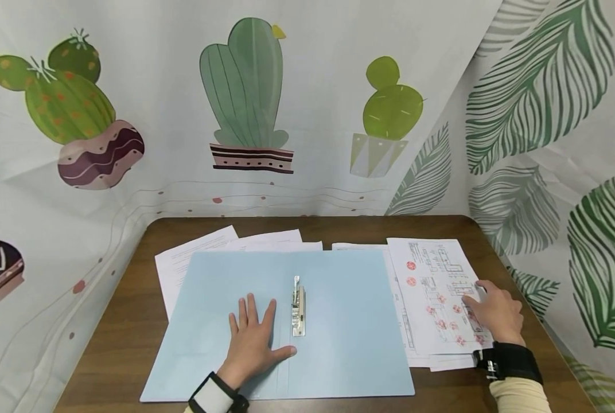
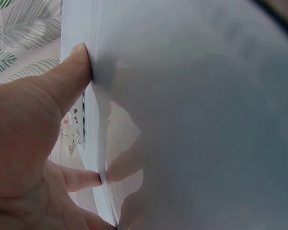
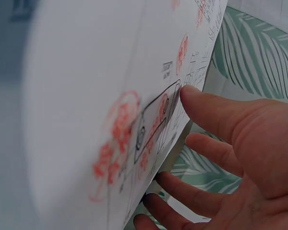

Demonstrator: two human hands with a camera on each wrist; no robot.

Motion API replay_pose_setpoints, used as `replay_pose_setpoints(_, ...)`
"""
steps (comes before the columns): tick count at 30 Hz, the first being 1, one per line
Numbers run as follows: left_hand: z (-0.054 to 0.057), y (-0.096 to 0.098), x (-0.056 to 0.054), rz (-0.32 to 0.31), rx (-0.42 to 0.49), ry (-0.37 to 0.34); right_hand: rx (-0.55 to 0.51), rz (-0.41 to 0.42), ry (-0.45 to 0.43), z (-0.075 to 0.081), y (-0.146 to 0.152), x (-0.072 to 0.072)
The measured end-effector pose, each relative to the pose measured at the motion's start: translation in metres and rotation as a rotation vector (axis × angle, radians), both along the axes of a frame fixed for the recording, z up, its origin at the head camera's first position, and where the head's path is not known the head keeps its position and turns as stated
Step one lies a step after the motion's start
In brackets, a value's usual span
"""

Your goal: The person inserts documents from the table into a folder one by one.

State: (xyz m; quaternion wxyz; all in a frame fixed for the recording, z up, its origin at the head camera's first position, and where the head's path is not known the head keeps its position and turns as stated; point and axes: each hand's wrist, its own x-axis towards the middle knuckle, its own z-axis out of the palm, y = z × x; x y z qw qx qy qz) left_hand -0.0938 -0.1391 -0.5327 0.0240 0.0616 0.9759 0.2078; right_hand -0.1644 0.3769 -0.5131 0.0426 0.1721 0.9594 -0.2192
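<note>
A light blue folder (image 1: pixel 354 321) lies spread flat on the table, a metal clip (image 1: pixel 299 310) fixed near its spine. My left hand (image 1: pixel 253 344) rests on its left half, fingers spread, thumb pointing at the spine. In the left wrist view the thumb and fingertips touch the glossy folder surface (image 2: pixel 206 120). To the right lies a drawing sheet (image 1: pixel 421 321) with black line drawings and red stamps, over other sheets. My right hand (image 1: pixel 498 315) is at its right edge. In the right wrist view the thumb touches the sheet (image 3: pixel 86 96), the other fingers loosely bent along its edge.
More printed papers (image 1: pixel 189 267) stick out from under the folder's left and top edges. The brown wooden table (image 1: pixel 111 338) backs onto a white curtain (image 1: pixel 323 74) with cactus and leaf prints. Both wrists wear dark straps (image 1: pixel 516 361).
</note>
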Motion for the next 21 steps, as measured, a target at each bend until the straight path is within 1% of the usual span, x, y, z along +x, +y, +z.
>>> replay_pose_setpoints(9,-0.0013,0.0002,-0.0007,0.002,-0.006,-0.002,0.016,-0.008,-0.001,-0.0027,-0.0013,-0.0023)
replay_pose_setpoints(21,-0.0021,0.0003,-0.0010,0.006,0.005,-0.015,0.004,0.004,0.012,0.0011,-0.0045,-0.0014)
